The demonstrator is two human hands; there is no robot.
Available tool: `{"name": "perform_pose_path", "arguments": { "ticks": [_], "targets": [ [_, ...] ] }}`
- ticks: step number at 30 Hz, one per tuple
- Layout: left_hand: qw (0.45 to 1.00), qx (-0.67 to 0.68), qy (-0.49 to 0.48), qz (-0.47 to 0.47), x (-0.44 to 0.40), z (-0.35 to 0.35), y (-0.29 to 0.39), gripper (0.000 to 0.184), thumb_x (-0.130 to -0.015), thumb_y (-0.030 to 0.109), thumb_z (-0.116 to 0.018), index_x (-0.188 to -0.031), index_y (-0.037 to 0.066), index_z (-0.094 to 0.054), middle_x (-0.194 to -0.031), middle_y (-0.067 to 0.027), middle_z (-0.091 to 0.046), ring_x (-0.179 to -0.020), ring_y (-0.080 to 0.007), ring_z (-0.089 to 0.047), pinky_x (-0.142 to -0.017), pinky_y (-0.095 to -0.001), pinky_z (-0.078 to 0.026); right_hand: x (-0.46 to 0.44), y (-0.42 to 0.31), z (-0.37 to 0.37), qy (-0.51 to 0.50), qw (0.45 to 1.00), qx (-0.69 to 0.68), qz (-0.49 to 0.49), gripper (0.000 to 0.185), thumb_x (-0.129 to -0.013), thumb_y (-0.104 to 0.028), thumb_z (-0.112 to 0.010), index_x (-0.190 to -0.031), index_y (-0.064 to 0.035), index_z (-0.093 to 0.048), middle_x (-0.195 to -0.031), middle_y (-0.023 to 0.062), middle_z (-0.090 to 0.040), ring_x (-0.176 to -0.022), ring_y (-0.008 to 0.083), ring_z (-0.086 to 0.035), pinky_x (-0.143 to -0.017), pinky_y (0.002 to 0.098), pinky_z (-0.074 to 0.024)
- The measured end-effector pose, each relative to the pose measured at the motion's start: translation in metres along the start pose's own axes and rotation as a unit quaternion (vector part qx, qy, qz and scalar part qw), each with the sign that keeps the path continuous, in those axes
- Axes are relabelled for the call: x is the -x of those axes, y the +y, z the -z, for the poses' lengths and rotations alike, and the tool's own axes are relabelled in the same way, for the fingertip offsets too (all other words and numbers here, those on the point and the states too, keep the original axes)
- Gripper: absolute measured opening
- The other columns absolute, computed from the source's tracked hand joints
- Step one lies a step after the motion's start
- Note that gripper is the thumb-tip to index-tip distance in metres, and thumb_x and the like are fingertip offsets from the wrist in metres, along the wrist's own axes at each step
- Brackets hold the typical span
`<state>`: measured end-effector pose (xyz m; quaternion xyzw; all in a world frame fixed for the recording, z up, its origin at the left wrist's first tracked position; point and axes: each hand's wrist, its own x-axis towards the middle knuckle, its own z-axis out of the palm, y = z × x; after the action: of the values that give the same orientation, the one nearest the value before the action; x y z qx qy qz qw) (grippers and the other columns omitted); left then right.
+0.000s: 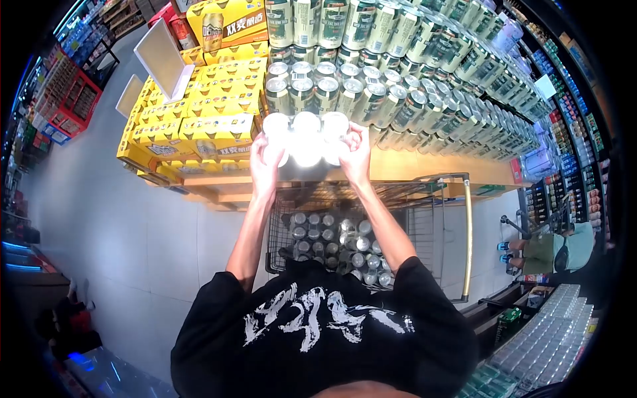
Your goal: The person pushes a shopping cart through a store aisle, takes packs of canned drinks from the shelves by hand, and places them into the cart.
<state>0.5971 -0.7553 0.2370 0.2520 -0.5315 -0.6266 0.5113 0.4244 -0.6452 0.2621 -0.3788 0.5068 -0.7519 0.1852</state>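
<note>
Between my two hands a pack of several cans (306, 138) is gripped, its tops washed out by glare. My left hand (265, 161) presses on the pack's left side, and my right hand (355, 154) on its right side, fingers bent round the edge. The pack is over the front edge of the wooden display (411, 166); whether it touches the wood I cannot tell. Stacked green and cream cans (391, 99) rise just behind it. Below my arms a wire shopping cart (438, 229) holds several cans (318, 232).
Yellow beer cartons (219, 106) with a white sign board (162, 60) stand left of the cans. The cart's handle (468, 239) is at the right. A person (557, 251) is at the far right, near shelves. A red crate display (73, 99) stands far left.
</note>
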Motion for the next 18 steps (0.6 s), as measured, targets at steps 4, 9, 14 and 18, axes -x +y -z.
{"name": "perform_pose_path", "arguments": {
  "ticks": [4, 9, 14, 18],
  "targets": [
    [0.997, 0.059, -0.005, 0.057, -0.011, -0.008, 0.006, 0.061, -0.076, 0.010, -0.075, -0.127, 0.001, -0.042, -0.133, -0.0133, -0.044, -0.120, -0.0204, -0.044, -0.103, -0.0331, -0.036, -0.024, 0.000, -0.009, 0.021, 0.999, -0.033, -0.032, 0.053, -0.074, -0.002, -0.076, -0.112, 0.0036, -0.039, -0.098, 0.0135, -0.060, -0.088, 0.0131, -0.060, -0.072, 0.0240, -0.0513],
    [0.986, 0.138, 0.014, 0.093, -0.002, -0.017, 0.007, 0.068, -0.085, 0.022, -0.068, -0.138, -0.001, -0.033, -0.135, -0.0107, -0.044, -0.121, -0.0186, -0.044, -0.105, -0.0336, -0.033, -0.051, 0.005, -0.008, 0.058, 0.993, 0.021, -0.103, 0.057, -0.070, -0.007, -0.080, -0.109, 0.0030, -0.040, -0.071, 0.0024, -0.056, -0.065, 0.0071, -0.056, -0.055, 0.0190, -0.0432],
    [0.976, 0.130, 0.068, 0.160, 0.007, -0.025, -0.007, 0.083, -0.085, 0.040, -0.066, -0.145, 0.006, -0.019, -0.147, -0.0097, -0.029, -0.135, -0.0238, -0.027, -0.108, -0.0482, -0.023, -0.066, 0.023, -0.012, 0.080, 0.992, -0.031, -0.088, 0.058, -0.069, -0.007, -0.081, -0.109, 0.0024, -0.040, -0.069, 0.0021, -0.055, -0.061, 0.0076, -0.056, -0.054, 0.0200, -0.0441],
    [0.976, 0.112, 0.112, 0.148, 0.000, -0.031, -0.019, 0.074, -0.084, 0.044, -0.066, -0.140, 0.009, -0.031, -0.143, -0.0053, -0.036, -0.131, -0.0243, -0.032, -0.106, -0.0574, -0.021, -0.068, 0.031, -0.011, 0.086, 0.992, 0.023, -0.084, 0.061, -0.068, -0.017, -0.083, -0.109, 0.0013, -0.043, -0.071, 0.0038, -0.056, -0.062, 0.0092, -0.056, -0.054, 0.0227, -0.0454]
  ]
}}
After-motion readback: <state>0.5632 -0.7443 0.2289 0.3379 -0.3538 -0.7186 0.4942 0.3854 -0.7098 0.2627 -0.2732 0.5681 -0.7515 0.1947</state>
